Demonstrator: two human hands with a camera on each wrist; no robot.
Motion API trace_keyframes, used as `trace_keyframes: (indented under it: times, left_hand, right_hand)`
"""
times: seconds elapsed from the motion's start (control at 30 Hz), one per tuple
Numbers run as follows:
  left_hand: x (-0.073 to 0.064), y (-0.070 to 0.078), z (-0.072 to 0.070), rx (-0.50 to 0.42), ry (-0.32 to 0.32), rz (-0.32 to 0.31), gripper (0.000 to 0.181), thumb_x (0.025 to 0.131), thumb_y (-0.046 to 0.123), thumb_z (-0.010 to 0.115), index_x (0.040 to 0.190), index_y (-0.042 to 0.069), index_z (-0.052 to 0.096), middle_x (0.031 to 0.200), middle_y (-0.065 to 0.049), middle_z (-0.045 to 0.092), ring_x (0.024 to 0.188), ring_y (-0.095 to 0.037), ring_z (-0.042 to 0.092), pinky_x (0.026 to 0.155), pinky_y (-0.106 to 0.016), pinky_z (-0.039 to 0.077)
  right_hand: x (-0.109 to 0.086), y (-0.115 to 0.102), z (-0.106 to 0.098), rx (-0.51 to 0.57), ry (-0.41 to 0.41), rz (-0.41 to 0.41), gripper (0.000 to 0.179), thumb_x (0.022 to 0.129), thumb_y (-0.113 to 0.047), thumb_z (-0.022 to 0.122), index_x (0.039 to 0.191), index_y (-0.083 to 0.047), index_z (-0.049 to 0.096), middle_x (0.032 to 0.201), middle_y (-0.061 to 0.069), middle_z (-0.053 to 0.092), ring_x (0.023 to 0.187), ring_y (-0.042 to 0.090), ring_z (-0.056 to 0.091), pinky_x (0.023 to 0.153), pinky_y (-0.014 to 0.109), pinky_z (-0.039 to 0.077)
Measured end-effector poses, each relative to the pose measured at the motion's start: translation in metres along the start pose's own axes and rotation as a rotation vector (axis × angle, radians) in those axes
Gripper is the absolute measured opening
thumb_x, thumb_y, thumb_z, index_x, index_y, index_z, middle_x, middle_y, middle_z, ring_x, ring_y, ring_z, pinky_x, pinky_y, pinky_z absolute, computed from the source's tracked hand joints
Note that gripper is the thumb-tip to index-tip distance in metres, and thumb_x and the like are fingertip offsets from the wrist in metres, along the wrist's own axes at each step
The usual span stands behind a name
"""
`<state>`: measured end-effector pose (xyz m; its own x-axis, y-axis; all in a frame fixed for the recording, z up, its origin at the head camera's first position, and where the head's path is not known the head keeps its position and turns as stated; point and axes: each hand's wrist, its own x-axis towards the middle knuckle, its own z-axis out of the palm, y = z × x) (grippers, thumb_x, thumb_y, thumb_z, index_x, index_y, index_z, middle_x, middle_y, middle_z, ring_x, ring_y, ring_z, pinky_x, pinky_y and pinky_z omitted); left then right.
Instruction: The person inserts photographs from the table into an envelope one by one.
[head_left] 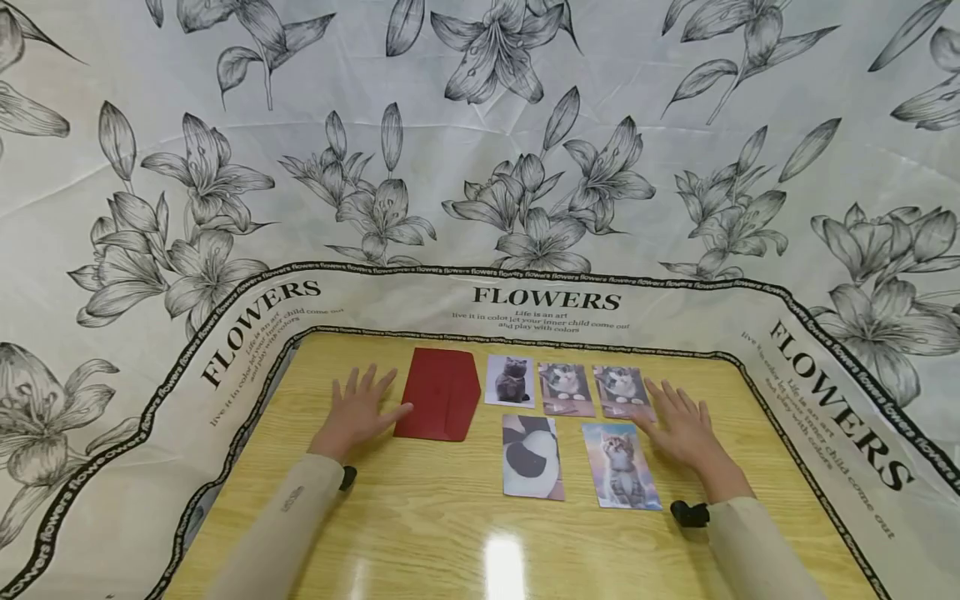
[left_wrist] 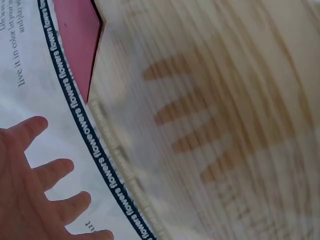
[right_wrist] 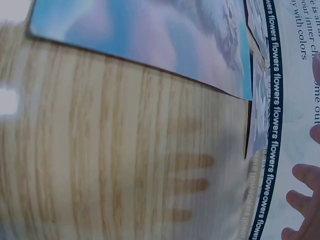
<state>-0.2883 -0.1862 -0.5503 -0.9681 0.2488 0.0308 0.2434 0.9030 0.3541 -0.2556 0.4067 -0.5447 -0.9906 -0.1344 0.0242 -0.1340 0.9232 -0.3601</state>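
Note:
My left hand [head_left: 360, 411] has its fingers spread wide at the left of a red envelope [head_left: 437, 396], and the thumb overlaps the envelope's left edge in the head view. On the other side, my right hand [head_left: 686, 429] also has spread fingers and holds nothing. Its thumb tip overlaps the lower right corner of a cat photo card [head_left: 621, 392]. Just below lies a tabby kitten card [head_left: 622, 468]. A matching cat card [head_left: 566, 390] and a grey cat card [head_left: 511, 381] continue the upper row. Below them is a black-and-white card [head_left: 532, 458].
The cards and envelope lie flat on a yellow wood-grain table [head_left: 420, 525]. A white cloth [head_left: 390, 304] printed with flowers and lettering borders the table's back and sides. Glossy reflections show on the tabletop, including both hands' fingers in the wrist views.

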Motion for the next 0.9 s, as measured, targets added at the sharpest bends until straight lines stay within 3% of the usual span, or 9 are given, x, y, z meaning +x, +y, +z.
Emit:
trace_keyframes:
  times: [0.4, 0.73, 0.9]
  left_hand:
    - [0.013, 0.016, 0.017, -0.005, -0.038, -0.069, 0.096, 0.099, 0.077, 0.051, 0.171, 0.017, 0.030, 0.175, -0.025, 0.020, 0.159, -0.057, 0.016, 0.120, -0.081, 0.008]
    - [0.020, 0.043, 0.031, 0.075, -0.014, -0.130, 0.100, 0.097, 0.079, 0.054, 0.169, 0.013, 0.034, 0.162, -0.026, 0.043, 0.147, -0.053, 0.040, 0.117, -0.074, 0.030]
    - [0.021, 0.058, 0.038, 0.067, -0.007, -0.164, 0.108, 0.094, 0.081, 0.058, 0.168, 0.007, 0.033, 0.152, -0.028, 0.049, 0.138, -0.053, 0.047, 0.110, -0.068, 0.042]
  right_hand:
    - [0.015, 0.008, 0.008, 0.014, 0.001, 0.028, 0.089, 0.109, -0.061, 0.050, 0.173, -0.008, 0.014, 0.171, 0.037, 0.014, 0.153, 0.064, 0.013, 0.118, 0.080, -0.001]
    - [0.020, 0.012, 0.014, 0.034, -0.016, 0.045, 0.094, 0.108, -0.064, 0.048, 0.171, -0.002, 0.017, 0.169, 0.040, 0.015, 0.151, 0.066, 0.015, 0.119, 0.080, 0.003]
    - [0.023, 0.015, 0.018, 0.027, -0.031, 0.073, 0.099, 0.107, -0.067, 0.048, 0.169, 0.004, 0.018, 0.167, 0.042, 0.017, 0.149, 0.067, 0.016, 0.117, 0.081, 0.008]
